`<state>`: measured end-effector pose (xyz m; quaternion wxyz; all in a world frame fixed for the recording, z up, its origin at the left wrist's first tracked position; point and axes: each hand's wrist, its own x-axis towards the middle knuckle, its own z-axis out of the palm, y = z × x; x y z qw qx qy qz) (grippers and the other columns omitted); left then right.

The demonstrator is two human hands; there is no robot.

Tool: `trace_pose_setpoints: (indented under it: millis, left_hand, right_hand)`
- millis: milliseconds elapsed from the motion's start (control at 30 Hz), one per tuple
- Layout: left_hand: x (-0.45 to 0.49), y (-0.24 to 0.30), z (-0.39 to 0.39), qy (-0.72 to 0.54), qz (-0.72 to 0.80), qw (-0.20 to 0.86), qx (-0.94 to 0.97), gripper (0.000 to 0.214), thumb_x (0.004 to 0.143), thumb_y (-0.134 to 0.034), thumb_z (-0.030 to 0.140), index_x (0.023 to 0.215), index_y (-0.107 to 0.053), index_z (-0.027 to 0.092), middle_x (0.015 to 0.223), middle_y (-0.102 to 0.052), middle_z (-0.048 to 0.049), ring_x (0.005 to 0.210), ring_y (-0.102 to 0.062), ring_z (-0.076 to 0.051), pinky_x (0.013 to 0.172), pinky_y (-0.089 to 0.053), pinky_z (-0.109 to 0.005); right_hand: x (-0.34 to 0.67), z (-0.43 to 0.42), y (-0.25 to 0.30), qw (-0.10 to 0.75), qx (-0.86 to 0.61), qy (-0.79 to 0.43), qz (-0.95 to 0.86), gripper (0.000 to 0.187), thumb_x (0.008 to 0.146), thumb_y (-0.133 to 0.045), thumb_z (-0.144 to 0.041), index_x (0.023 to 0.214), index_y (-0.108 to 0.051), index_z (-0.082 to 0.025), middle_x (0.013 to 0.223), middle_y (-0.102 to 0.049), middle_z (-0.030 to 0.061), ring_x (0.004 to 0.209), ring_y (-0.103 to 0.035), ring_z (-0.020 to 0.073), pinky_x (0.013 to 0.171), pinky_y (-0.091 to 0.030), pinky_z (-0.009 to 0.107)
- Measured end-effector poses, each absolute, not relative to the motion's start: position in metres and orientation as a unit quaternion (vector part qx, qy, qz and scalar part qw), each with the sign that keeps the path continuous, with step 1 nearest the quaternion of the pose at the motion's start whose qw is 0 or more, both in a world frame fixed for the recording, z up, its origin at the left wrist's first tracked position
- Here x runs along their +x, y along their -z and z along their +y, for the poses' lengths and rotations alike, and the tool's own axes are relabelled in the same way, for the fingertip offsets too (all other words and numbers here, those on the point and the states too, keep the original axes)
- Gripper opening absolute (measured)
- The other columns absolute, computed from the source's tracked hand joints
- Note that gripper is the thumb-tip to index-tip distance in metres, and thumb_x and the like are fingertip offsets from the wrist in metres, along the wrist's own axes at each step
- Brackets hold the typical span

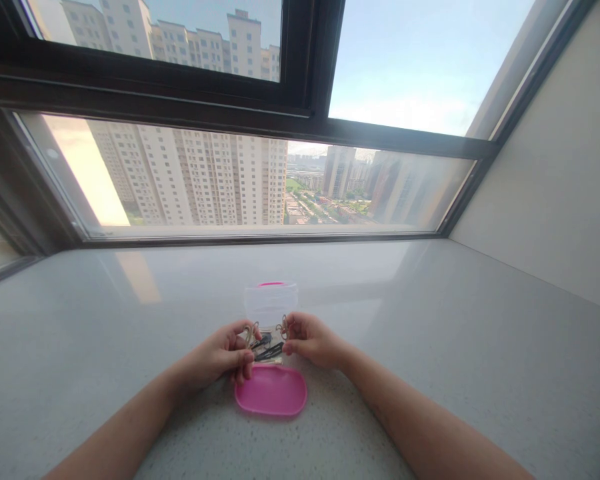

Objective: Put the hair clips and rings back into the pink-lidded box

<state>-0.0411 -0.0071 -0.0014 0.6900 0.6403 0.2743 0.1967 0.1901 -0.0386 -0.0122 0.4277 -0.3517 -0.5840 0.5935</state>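
Gold-toned looped piece (249, 337) pinched by the left fingers (242, 358); matching looped piece (284, 327) pinched by the right fingers (294, 346); slim dark clips (271, 352) between them; pink oval plastic tray (273, 393) nearer, its far-left edge partly hidden by the left fingers; clear plastic container (270, 297) beyond.

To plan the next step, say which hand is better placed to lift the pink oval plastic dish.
Left, likely: the left hand overlaps the dish at its rim; the right hand sits farther off.

No text, label, brand, number or sign can be read on the pink tray (271, 393), the clear plastic piece (271, 301) or the distant buildings (210, 177); the small dark pieces (270, 351) seem too small and blurred to tell.
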Motion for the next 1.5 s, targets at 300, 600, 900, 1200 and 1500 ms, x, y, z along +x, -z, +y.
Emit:
trace_pose_setpoints:
  millis: [300, 600, 900, 1200, 1500]
  left_hand:
    - [-0.0413, 0.0031, -0.0061, -0.195, 0.276, 0.686, 0.645, 0.032, 0.078, -0.065, 0.032, 0.098, -0.043, 0.020, 0.057, -0.063, 0.0005, 0.042, -0.054, -0.009, 0.040, -0.038, -0.015]
    - [-0.0411, 0.0023, -0.0074, -0.200, 0.281, 0.686, 0.641, 0.031, 0.078, -0.064, 0.031, 0.099, -0.044, 0.020, 0.056, -0.063, 0.0012, 0.042, -0.054, -0.009, 0.040, -0.038, -0.015]
    - [-0.0404, 0.0008, -0.0072, -0.200, 0.285, 0.685, 0.640, 0.030, 0.079, -0.063, 0.031, 0.099, -0.044, 0.019, 0.056, -0.063, 0.0005, 0.043, -0.054, -0.009, 0.040, -0.037, -0.015]
    - [-0.0393, 0.0010, -0.0057, -0.211, 0.281, 0.692, 0.631, 0.032, 0.077, -0.065, 0.034, 0.096, -0.044, 0.019, 0.056, -0.064, 0.0000, 0.041, -0.054, -0.009, 0.038, -0.038, -0.015]
    - [-0.0402, 0.0068, -0.0009, -0.216, 0.277, 0.707, 0.614, 0.034, 0.076, -0.066, 0.036, 0.096, -0.044, 0.018, 0.058, -0.066, -0.0020, 0.042, -0.057, -0.010, 0.037, -0.038, -0.014]
  right_hand:
    - [0.1888, -0.0383, 0.0114, 0.435, -0.351, -0.590, -0.582, 0.041, 0.058, -0.080, -0.032, 0.078, -0.049, -0.015, 0.059, -0.054, -0.0051, 0.056, -0.052, 0.0092, 0.055, -0.037, 0.022]
    - [0.1894, -0.0374, 0.0154, 0.434, -0.336, -0.598, -0.584, 0.040, 0.060, -0.079, -0.031, 0.080, -0.050, -0.014, 0.062, -0.055, -0.0037, 0.057, -0.052, 0.0093, 0.057, -0.038, 0.023]
    - [0.1905, -0.0362, 0.0187, 0.434, -0.327, -0.602, -0.585, 0.039, 0.061, -0.079, -0.031, 0.081, -0.050, -0.015, 0.064, -0.054, -0.0038, 0.058, -0.053, 0.0097, 0.058, -0.039, 0.023]
    - [0.1913, -0.0363, 0.0174, 0.431, -0.328, -0.603, -0.586, 0.038, 0.062, -0.078, -0.031, 0.082, -0.050, -0.015, 0.064, -0.056, -0.0031, 0.059, -0.054, 0.0100, 0.058, -0.039, 0.023]
    - [0.1920, -0.0359, 0.0150, 0.418, -0.346, -0.596, -0.592, 0.037, 0.065, -0.076, -0.033, 0.083, -0.049, -0.016, 0.059, -0.059, -0.0032, 0.042, -0.042, 0.0051, 0.040, -0.027, 0.017]
